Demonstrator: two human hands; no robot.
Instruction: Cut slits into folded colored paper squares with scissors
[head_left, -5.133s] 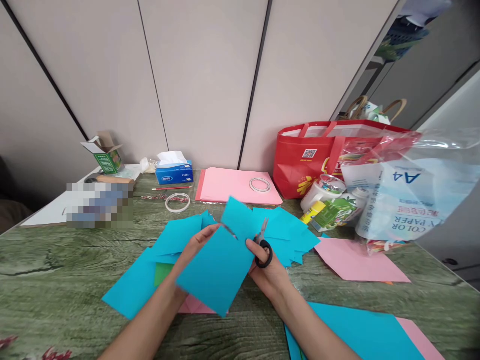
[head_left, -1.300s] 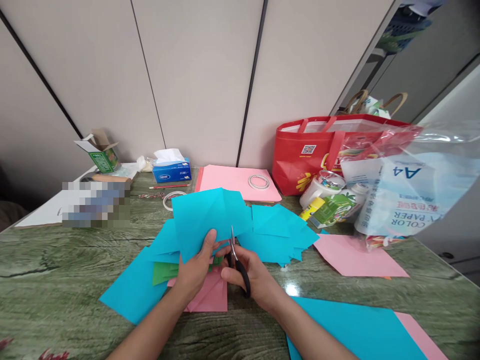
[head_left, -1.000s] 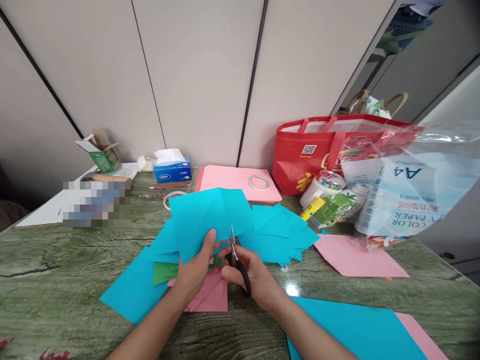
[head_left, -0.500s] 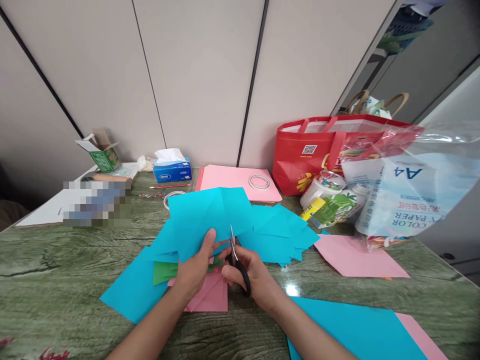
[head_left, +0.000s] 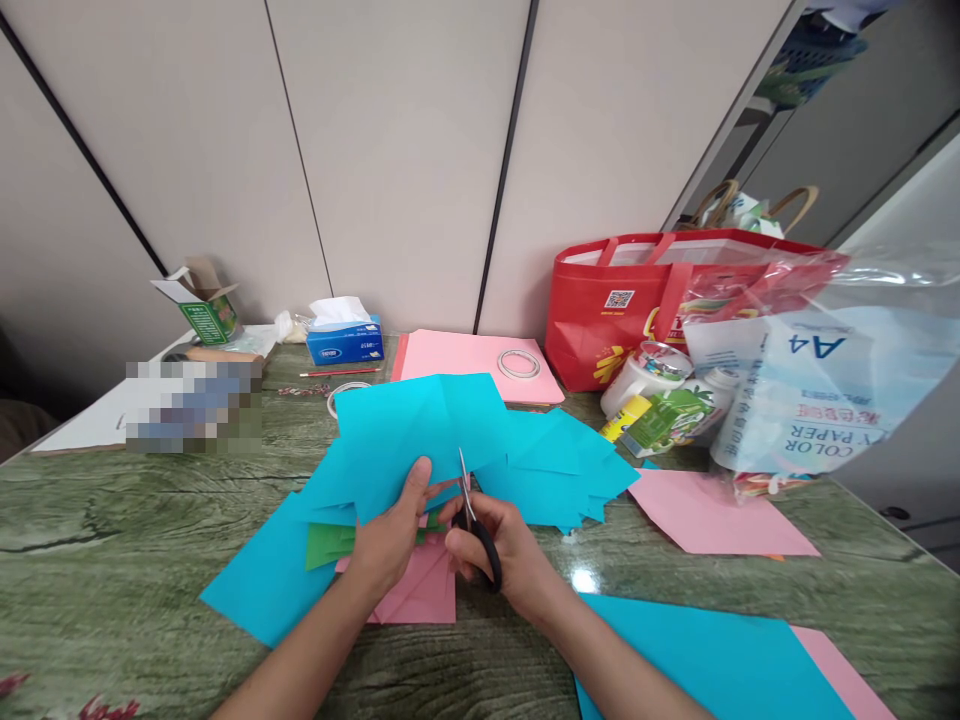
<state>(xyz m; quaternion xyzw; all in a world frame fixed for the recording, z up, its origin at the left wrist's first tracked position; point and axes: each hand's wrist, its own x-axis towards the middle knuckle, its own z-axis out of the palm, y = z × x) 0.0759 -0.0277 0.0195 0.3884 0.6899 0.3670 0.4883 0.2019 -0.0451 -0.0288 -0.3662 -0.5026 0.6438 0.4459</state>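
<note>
My left hand [head_left: 394, 530] pinches the lower edge of a creased blue sheet of paper [head_left: 405, 430], thumb on top and fingers beneath. My right hand [head_left: 491, 545] is closed around the black handles of a pair of scissors [head_left: 484, 545]. Their blades point away from me and lie at the sheet's lower right part, along a cut edge. Under and beside the held sheet lie more blue paper pieces [head_left: 562, 465]. Green paper [head_left: 326, 548] and pink paper [head_left: 420, 590] show below my left hand, partly covered by it.
Behind the paper are a tissue box [head_left: 345, 345], pink sheets [head_left: 465, 355] and a tape roll [head_left: 519, 364]. To the right stand a red bag [head_left: 585, 310], a glue stick [head_left: 626, 418] and a plastic paper bag [head_left: 817, 400]. A large blue sheet [head_left: 697, 650] lies at front right.
The scissor blades have shifted very slightly and look a little closer together. The blue sheet's right corner has moved slightly right. My left hand stays in place.
</note>
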